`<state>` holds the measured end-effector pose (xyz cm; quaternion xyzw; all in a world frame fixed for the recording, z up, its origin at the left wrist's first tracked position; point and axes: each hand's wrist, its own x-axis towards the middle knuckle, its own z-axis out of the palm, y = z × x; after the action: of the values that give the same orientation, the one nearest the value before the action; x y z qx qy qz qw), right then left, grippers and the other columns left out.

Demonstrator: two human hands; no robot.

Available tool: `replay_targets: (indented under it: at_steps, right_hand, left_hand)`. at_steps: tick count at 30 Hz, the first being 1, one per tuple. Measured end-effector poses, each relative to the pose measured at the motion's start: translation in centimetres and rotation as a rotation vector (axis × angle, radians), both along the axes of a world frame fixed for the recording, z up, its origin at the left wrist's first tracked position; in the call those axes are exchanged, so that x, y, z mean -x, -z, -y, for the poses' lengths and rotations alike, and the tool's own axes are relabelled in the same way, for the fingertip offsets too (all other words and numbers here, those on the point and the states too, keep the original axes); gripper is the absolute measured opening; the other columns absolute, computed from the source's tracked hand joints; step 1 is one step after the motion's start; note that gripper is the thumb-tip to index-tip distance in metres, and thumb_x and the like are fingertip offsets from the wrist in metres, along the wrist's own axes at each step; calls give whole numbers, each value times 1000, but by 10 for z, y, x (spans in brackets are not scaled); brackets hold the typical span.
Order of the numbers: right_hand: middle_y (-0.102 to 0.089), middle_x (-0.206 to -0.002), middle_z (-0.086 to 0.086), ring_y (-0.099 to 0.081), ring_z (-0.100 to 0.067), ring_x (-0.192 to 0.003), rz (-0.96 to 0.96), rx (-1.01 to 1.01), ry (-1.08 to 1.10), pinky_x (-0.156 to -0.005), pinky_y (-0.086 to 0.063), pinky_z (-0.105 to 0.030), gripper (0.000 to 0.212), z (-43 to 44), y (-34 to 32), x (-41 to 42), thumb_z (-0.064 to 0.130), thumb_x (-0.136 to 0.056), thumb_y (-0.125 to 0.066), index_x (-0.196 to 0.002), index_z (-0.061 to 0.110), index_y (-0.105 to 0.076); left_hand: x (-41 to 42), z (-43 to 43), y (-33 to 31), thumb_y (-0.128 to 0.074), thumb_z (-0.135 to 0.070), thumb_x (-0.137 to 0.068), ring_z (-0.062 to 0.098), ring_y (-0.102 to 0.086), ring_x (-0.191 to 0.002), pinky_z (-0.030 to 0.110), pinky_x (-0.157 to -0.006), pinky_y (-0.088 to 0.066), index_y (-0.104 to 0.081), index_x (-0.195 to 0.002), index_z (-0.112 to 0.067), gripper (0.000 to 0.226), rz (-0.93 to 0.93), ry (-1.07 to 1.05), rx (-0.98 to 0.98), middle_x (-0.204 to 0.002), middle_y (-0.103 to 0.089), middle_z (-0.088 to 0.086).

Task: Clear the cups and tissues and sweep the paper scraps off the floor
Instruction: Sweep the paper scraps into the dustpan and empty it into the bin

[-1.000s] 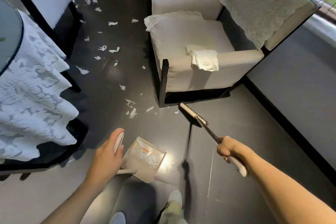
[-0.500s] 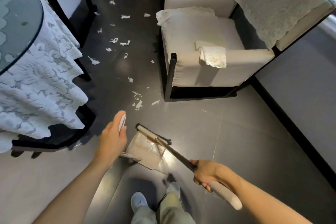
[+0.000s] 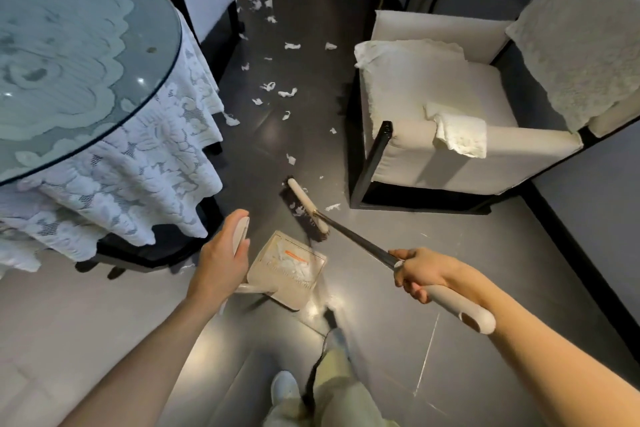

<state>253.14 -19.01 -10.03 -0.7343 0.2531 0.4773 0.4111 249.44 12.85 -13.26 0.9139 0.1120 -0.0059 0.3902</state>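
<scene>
The right hand (image 3: 420,274) grips the broom (image 3: 307,206) where its slim black shaft meets the thick cream plastic grip; the long dark-bristled head lies on the glossy dark floor (image 3: 391,350) just beyond the dustpan (image 3: 289,270). The left hand (image 3: 221,260) clasps the upright cream handle of that square, shallow pan, which holds white shreds. Crumpled paper scraps (image 3: 287,92) dot the floor between the lace-draped glass table (image 3: 86,45) and the beige armchair (image 3: 450,166).

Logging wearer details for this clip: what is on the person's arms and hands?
The left forearm and right forearm are bare, no sleeves in view. The left hand and right hand wear no gloves; no watch, bracelet or ring shows.
</scene>
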Motion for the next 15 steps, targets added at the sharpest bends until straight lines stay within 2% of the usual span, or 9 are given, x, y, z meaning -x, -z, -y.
replay_targets:
  at_steps: [3, 7, 10, 12, 15]
  right_hand:
    - [-50, -44, -3, -42, -9, -30, 93, 68, -71, -35, -39, -16, 60, -16, 10, -33, -4, -88, -47, -141, 23, -40]
    - [-54, -63, -9, -45, -11, -37, 180, 140, -146, -39, -43, -19, 57, -26, 35, -90, -2, -87, -47, -139, 20, -43]
    - [-59, -71, -11, -50, -15, -42, 221, 186, -223, -43, -46, -21, 60, -28, 57, -140, -1, -84, -45, -140, 20, -43]
    - [-60, -71, -11, -50, -16, -41, 242, 222, -283, -40, -44, -20, 62, -28, 69, -171, -2, -83, -42, -141, 21, -41]
    - [-59, -77, -13, -52, -18, -43, 243, 278, -383, -35, -43, -21, 64, -33, 87, -209, -5, -83, -37, -142, 19, -39]
  left_hand:
    - [-20, -15, 1, -55, -11, -92, 36, -57, -94, 36, -77, -43, -44, -127, -29, 41, -9, -39, -25, -105, -61, 15]
    - [-54, -27, 8, -55, -11, -91, 29, -53, -85, 31, -75, -39, -45, -125, -32, 41, -44, -109, -5, -98, -57, 11]
    - [-89, -32, 16, -56, -10, -91, 36, -55, -100, 30, -80, -38, -47, -127, -29, 42, -60, -129, -17, -109, -60, 12]
    - [-115, -32, 17, -56, -6, -90, 34, -54, -109, 31, -86, -39, -50, -127, -25, 43, -33, -123, -32, -119, -59, 10]
    - [-155, -37, 18, -56, -8, -91, 31, -54, -108, 36, -85, -43, -49, -128, -27, 42, -27, -130, -59, -121, -59, 9]
